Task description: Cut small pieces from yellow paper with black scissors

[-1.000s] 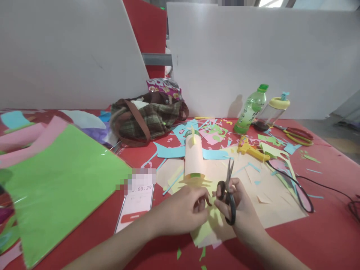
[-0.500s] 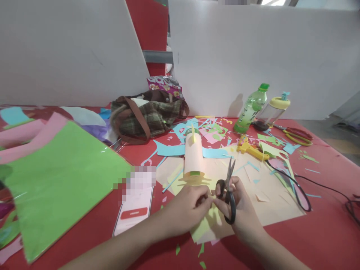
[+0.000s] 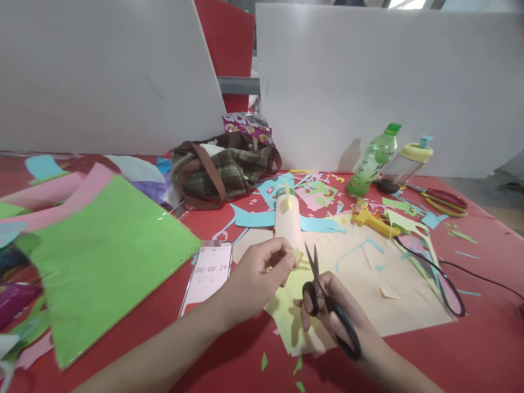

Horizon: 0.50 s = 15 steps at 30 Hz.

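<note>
- Two hands busy at once: my left hand point(image 3: 262, 273) pinches a small yellow paper piece point(image 3: 295, 254) between thumb and forefinger, raised just above the table point(image 3: 470, 349), while my right hand point(image 3: 331, 314) is clenched through the loops of the black scissors point(image 3: 327, 300), blades shut and pointing up toward that scrap.
- With the blade tips so near my left fingers point(image 3: 282, 256), a hasty snip could nick skin rather than paper (the piece is tiny, so there is little margin).
- Such a light pinch could let the scrap slip and vanish among the cuttings on the yellow sheet point(image 3: 286, 316) below.
- Just behind my left hand stands the paper roll point(image 3: 287, 224); a careless wrist could tip it over.
- Beside my left forearm lies the phone point(image 3: 208, 275), which I could shove sideways.
- Farther right, the black cord point(image 3: 434, 273) from the glue gun point(image 3: 370, 219) could snag a sweeping elbow, I judge.
</note>
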Each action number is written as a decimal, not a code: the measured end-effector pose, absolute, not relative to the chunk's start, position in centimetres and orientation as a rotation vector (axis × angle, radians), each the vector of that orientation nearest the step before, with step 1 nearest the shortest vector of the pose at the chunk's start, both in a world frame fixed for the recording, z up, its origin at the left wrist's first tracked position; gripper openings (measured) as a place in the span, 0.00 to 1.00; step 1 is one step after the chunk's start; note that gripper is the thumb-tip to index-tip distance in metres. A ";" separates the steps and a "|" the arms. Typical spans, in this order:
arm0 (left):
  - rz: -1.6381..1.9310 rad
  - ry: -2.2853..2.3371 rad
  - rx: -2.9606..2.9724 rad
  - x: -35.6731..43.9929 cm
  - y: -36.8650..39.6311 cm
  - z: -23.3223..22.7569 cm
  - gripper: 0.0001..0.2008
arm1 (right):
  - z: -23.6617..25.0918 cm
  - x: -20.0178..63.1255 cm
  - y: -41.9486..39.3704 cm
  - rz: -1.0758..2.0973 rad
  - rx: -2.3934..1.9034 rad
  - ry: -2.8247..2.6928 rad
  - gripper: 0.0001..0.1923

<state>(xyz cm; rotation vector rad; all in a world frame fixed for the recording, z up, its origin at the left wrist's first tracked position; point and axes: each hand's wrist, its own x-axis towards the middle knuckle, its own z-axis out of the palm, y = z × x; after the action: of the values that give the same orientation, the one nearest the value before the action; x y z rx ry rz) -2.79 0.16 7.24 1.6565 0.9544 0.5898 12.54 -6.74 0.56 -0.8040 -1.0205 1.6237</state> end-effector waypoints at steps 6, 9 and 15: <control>0.584 0.961 1.694 -2.7 -0.2 7.1 0.11 | 1.5 12.8 -7.4 1.766 -0.888 -1.088 0.23; 0.600 0.956 1.738 -2.4 -0.5 7.0 0.11 | 1.8 12.9 -7.5 1.755 -0.934 -1.086 0.24; 0.600 0.924 1.728 -2.0 -0.8 7.1 0.11 | -0.1 12.9 -6.9 1.658 -0.878 -1.148 0.23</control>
<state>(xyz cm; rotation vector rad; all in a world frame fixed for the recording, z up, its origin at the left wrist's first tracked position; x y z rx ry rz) -1.98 -0.82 7.08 1.7279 0.9239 0.5997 12.86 -6.94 -0.13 -0.8782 -1.1477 1.6581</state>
